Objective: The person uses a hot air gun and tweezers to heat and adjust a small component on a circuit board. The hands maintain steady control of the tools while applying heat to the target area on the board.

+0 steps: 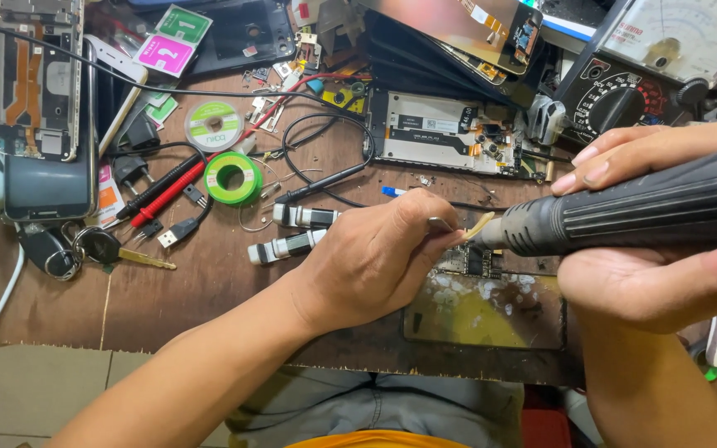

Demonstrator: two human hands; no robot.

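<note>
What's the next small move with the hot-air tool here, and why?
Probably ease the hot-air tool nozzle closer over the circuit board and hold it steady. The right hand aims it at a small piece pinched by the left hand just above the board, so the tip already points at the work spot.

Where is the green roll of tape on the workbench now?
In the head view, the green tape roll lies left of centre on the wooden bench, beside the red and black probes.
</note>
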